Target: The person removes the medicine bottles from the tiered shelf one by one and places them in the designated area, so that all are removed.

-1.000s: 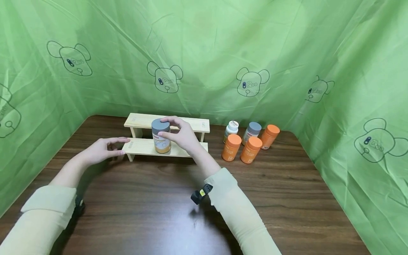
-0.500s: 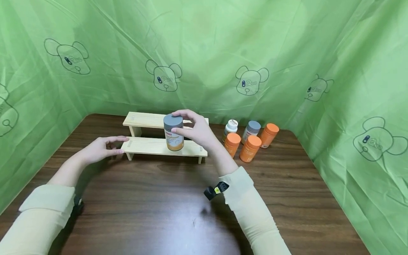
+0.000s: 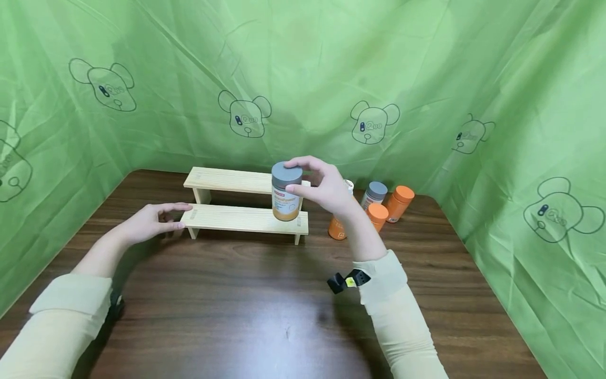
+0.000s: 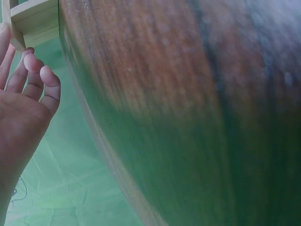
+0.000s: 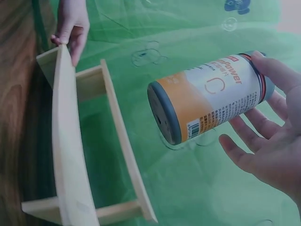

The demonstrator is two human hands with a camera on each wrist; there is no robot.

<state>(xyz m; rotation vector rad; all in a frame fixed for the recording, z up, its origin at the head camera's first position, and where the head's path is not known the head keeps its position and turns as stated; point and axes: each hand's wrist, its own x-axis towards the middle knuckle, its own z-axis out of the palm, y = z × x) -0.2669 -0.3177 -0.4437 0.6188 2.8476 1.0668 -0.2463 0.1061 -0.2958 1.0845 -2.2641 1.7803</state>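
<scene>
My right hand (image 3: 326, 187) grips a supplement bottle (image 5: 211, 96) by its grey lid, thumb on one side and fingers on the other. Its label is white and orange. In the right wrist view the bottle is held up off the two-step wooden stand (image 3: 227, 217), and in the head view it overlaps the right part of both steps. My left hand (image 3: 150, 225) holds the left end of the lower step between thumb and fingers. Only that hand's palm and fingertips show in the left wrist view, beside the pale wood (image 4: 35, 21).
Right of the stand, orange bottles (image 3: 401, 202), a grey-lidded bottle (image 3: 375, 192) and a white-capped bottle (image 3: 350, 185) are grouped, partly hidden by my right hand and forearm. Green cloth (image 3: 312, 63) walls in the back and sides of the dark wooden table (image 3: 227, 305).
My right hand has carried the grey-lidded bottle rightward from the middle of the lower step and raised it slightly. The left hand has stayed at the stand's left end.
</scene>
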